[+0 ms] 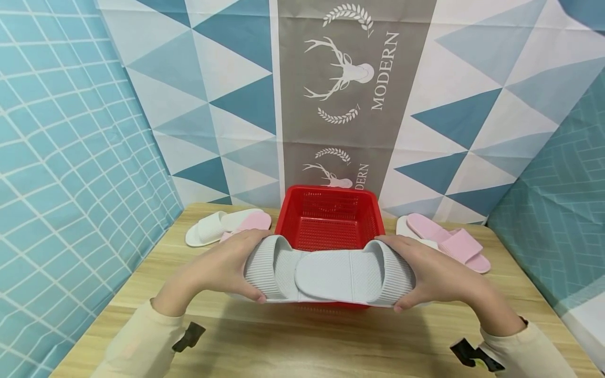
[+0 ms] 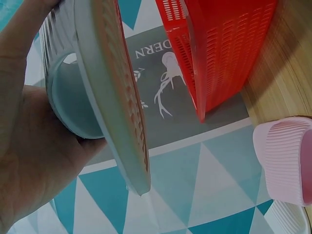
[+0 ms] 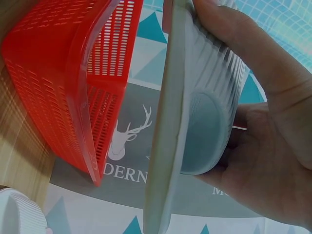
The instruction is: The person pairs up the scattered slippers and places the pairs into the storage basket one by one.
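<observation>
Two light grey slippers with ribbed straps are held in the air, end to end, their heels overlapping. My left hand (image 1: 233, 265) grips the left grey slipper (image 1: 263, 266) around its strap, thumb at the near edge. The right grey slipper (image 1: 326, 275) is gripped the same way by my right hand (image 1: 432, 270), and its heel lies over the other's. Just behind and below them stands a red perforated basket (image 1: 326, 231), its front wall mostly hidden by the slippers. Both wrist views show fingers and thumb wrapped about the straps, with the soles turned toward the basket.
Left of the basket lie a white slipper (image 1: 210, 228) and a pink slipper (image 1: 255, 221), partly overlapping. On the right, another pink slipper (image 1: 460, 245) rests over a white slipper (image 1: 403, 227). All stand on a wooden table (image 1: 302, 349) with patterned cloth (image 1: 236, 105) behind.
</observation>
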The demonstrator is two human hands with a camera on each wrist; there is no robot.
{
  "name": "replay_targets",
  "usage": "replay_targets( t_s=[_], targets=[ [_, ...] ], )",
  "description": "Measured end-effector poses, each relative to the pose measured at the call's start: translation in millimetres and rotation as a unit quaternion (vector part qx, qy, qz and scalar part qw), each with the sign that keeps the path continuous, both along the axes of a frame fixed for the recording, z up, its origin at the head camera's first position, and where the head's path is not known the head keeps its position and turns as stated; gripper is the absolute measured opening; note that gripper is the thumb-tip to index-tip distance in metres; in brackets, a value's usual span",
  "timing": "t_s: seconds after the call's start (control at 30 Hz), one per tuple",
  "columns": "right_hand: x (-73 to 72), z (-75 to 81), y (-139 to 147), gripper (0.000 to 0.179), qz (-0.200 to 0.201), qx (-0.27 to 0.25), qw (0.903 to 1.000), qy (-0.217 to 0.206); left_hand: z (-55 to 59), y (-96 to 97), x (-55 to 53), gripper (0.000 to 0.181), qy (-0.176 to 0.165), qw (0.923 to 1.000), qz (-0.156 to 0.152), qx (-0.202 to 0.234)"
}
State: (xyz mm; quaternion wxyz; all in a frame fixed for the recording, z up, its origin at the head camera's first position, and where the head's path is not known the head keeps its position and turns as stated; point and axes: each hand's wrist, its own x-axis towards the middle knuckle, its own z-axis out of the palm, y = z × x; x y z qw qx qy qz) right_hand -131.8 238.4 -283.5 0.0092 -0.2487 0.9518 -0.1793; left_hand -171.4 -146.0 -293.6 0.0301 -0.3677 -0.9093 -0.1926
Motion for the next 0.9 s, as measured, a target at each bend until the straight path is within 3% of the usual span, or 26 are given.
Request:
replay_targets(
  t_s=[0.9],
  targets=[
    [-4.1, -4.3, -0.5, 0.107, 0.002, 0.012, 0.9999, 0.007, -1.9, 11.9, -7.9, 0.103, -0.018, 0.9997, -0.014, 0.009]
  ],
)
